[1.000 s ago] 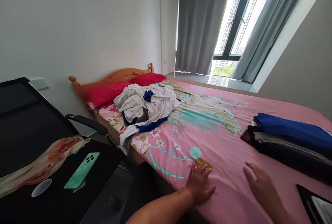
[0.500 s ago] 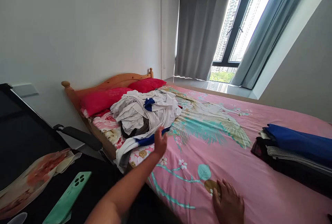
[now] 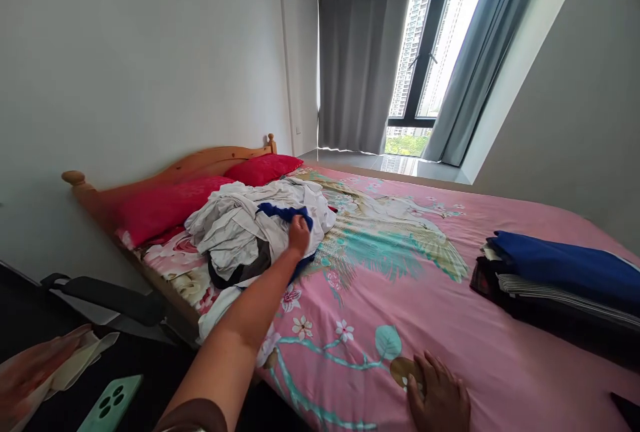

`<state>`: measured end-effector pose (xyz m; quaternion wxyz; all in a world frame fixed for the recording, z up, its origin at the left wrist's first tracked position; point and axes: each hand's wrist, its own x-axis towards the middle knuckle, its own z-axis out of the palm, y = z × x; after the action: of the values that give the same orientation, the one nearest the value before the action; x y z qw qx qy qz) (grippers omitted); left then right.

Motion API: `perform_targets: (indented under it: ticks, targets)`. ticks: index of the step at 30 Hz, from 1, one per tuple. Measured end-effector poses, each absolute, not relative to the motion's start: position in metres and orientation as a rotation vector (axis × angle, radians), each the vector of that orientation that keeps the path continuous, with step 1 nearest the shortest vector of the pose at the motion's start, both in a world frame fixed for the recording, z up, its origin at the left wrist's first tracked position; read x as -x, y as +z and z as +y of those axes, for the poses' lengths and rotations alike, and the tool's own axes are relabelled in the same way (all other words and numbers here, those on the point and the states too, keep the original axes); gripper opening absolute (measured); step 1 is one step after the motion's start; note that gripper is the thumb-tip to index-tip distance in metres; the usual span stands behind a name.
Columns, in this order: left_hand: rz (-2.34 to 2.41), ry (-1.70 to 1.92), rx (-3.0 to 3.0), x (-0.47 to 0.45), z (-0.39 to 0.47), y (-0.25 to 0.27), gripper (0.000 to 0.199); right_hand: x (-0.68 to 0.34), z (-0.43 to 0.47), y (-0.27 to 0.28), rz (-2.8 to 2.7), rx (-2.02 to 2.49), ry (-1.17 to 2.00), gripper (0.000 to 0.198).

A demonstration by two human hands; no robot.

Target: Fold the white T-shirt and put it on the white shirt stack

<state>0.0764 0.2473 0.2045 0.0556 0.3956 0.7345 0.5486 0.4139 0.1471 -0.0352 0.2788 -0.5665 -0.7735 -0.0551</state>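
A heap of mostly white clothes (image 3: 230, 219) lies on the bed near the pillows, with dark and blue pieces mixed in. My left hand (image 3: 299, 235) reaches onto the heap, its fingers closed on a blue piece of clothing (image 3: 284, 211). That blue cloth is stretched a little across the white ones; what garment it belongs to I cannot tell. My right hand (image 3: 439, 392) rests palm down on the pink flowered bedsheet (image 3: 360, 315), fingers stretched out, holding nothing.
A folded stack of clothes (image 3: 560, 279), blue on top, sits at the right of the bed. Red pillows (image 3: 170, 204) lie against the wooden headboard (image 3: 205, 160). At the lower left are a chair armrest (image 3: 107, 295) and a green phone (image 3: 113, 405).
My left hand has moved forward from the heap's near edge and taken hold of the blue cloth, which is pulled out wider. My right hand stays on the sheet. The view has shifted right.
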Motion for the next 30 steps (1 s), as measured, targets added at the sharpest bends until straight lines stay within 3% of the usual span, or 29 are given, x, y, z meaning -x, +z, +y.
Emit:
perform_targets:
  ticks: [2, 7, 10, 14, 19, 25, 30]
  targets:
    - [2.100, 1.530, -1.304, -0.133, 0.231, 0.170, 0.015, -0.413, 0.145, -0.032, -2.079, 1.531, -0.135, 0.039]
    - [1.679, 1.076, -1.468, -0.283, 0.127, 0.057, 0.017, -0.419, 0.149, -0.041, -2.114, 1.530, -0.156, 0.040]
    - [1.562, 0.948, -1.400, -0.331, 0.062, 0.019, 0.017, -0.426, 0.155, -0.054, -2.111, 1.488, -0.175, 0.044]
    - [1.436, 0.916, -1.235, -0.343, 0.019, 0.026, 0.009, -0.430, 0.155, -0.059, -2.053, 1.360, -0.166, 0.050]
    - [1.375, 0.946, -1.203, -0.340, 0.002, 0.062, 0.020, -0.432, 0.146, -0.041, -2.263, 0.965, 0.087, 0.037]
    - [1.298, 0.898, -1.328, -0.347, -0.026, 0.085, 0.018, -0.426, 0.133, -0.016, -1.938, 1.171, 0.442, 0.042]
    - [1.318, 1.008, -1.322, -0.327, -0.042, 0.092, 0.012, -0.427, 0.080, 0.014, -1.413, 1.248, 1.042, 0.055]
